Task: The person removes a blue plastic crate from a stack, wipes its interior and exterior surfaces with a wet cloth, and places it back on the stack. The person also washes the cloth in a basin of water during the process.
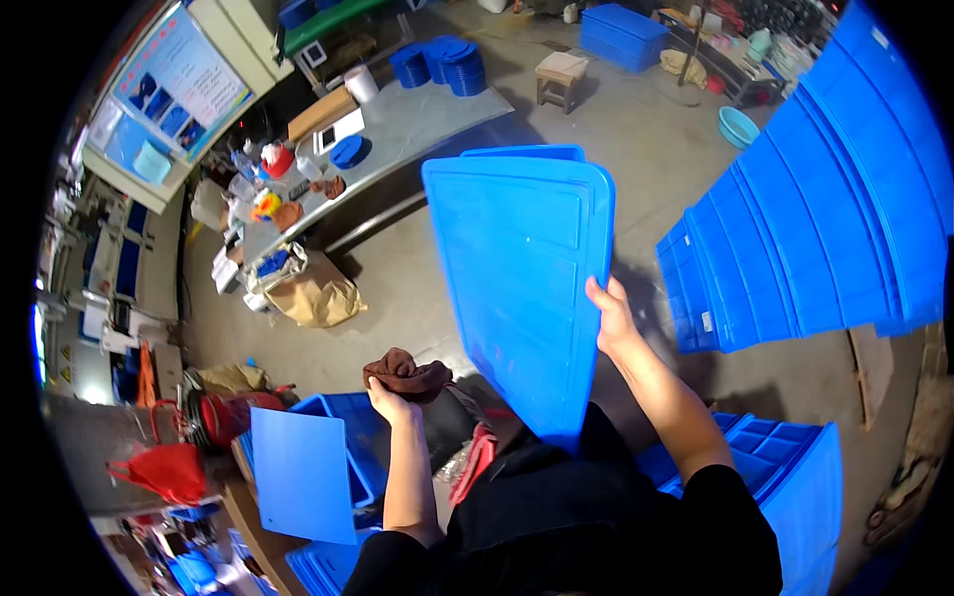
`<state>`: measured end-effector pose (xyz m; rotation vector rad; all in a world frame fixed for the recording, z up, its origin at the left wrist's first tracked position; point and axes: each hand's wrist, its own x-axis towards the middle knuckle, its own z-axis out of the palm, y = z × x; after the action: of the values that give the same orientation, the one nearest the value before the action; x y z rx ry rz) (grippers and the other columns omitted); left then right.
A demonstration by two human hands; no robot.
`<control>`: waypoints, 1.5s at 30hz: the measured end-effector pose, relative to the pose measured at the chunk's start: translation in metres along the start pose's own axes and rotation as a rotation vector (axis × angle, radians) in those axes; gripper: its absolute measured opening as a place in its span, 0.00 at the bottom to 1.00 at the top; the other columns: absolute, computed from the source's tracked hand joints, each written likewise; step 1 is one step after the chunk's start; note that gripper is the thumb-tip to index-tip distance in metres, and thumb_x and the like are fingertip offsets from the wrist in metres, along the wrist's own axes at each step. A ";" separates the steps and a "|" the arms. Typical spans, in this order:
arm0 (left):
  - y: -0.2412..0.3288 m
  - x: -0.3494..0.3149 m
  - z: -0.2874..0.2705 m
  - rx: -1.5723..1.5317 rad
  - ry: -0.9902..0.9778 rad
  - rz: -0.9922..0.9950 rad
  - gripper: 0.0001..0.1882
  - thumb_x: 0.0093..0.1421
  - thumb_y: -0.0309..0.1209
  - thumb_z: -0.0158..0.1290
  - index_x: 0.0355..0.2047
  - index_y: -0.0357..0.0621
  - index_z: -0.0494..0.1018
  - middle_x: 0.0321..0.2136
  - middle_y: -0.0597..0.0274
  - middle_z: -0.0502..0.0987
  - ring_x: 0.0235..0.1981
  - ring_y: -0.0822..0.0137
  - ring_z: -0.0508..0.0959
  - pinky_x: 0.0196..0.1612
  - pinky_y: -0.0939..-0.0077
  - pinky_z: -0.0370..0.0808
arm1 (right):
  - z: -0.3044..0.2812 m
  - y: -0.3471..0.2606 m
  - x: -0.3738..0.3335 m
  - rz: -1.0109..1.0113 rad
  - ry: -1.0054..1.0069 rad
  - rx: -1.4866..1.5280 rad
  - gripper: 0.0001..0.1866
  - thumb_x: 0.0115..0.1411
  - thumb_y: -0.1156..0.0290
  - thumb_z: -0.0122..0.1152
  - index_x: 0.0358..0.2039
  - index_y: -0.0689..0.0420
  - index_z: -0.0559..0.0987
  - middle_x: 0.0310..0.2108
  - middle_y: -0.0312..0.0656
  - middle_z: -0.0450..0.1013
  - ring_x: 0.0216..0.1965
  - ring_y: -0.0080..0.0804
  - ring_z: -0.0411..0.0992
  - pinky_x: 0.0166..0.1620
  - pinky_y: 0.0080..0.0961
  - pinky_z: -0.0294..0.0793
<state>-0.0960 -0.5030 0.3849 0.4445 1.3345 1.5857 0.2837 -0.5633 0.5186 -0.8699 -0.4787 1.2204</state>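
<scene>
My right hand [616, 320] grips the right edge of a large blue plastic lid [522, 268], which stands tilted upright in front of my body. Behind its top edge shows a second blue rim [527, 152]; whether that is another lid, I cannot tell. In my left hand [396, 405] is a bunched dark brown cloth [407, 375], held to the left of the lid and apart from it. Below that hand, a flat blue sheet [301, 472] leans by a blue bin [363, 437].
Tall stacked blue bins [785, 219] rise at the right, with more blue bins [775, 457] beside my right arm. A grey worktable [427, 119] ahead carries blue round lids, bottles and papers. A sack [316, 293] sits at its near end. Farther off stand a stool [561, 72] and a basin [737, 127].
</scene>
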 end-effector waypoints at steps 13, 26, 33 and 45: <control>-0.016 0.000 0.001 -0.104 0.228 -0.003 0.14 0.65 0.34 0.33 0.44 0.40 0.62 0.38 0.50 0.69 0.35 0.58 0.73 0.37 0.67 0.75 | -0.047 0.046 0.263 0.137 0.084 -0.083 0.28 0.56 0.54 0.59 0.53 0.57 0.67 0.49 0.46 0.69 0.51 0.43 0.66 0.54 0.45 0.64; -0.108 0.055 0.089 0.092 0.327 -0.201 0.19 0.65 0.36 0.38 0.54 0.40 0.61 0.49 0.53 0.69 0.48 0.59 0.72 0.51 0.65 0.70 | -0.191 0.110 0.444 0.398 0.274 -0.236 0.23 0.60 0.61 0.53 0.54 0.55 0.66 0.51 0.44 0.68 0.51 0.42 0.67 0.54 0.43 0.65; -0.155 0.042 0.117 0.140 0.403 -0.275 0.23 0.64 0.42 0.43 0.56 0.46 0.61 0.51 0.57 0.68 0.51 0.59 0.70 0.52 0.64 0.69 | -0.289 0.137 0.505 0.283 0.388 -0.168 0.22 0.60 0.68 0.52 0.55 0.55 0.64 0.49 0.43 0.69 0.49 0.41 0.68 0.53 0.44 0.67; -0.268 -0.014 0.206 0.342 0.463 -0.324 0.20 0.65 0.34 0.40 0.55 0.38 0.62 0.50 0.56 0.69 0.50 0.63 0.71 0.54 0.70 0.67 | -0.423 0.132 0.582 0.448 0.326 -0.507 0.20 0.61 0.66 0.54 0.53 0.58 0.67 0.48 0.39 0.69 0.48 0.34 0.67 0.50 0.32 0.66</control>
<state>0.1876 -0.4254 0.2170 0.0495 1.9360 1.2311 0.6905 -0.1355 0.0871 -1.6476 -0.3380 1.3441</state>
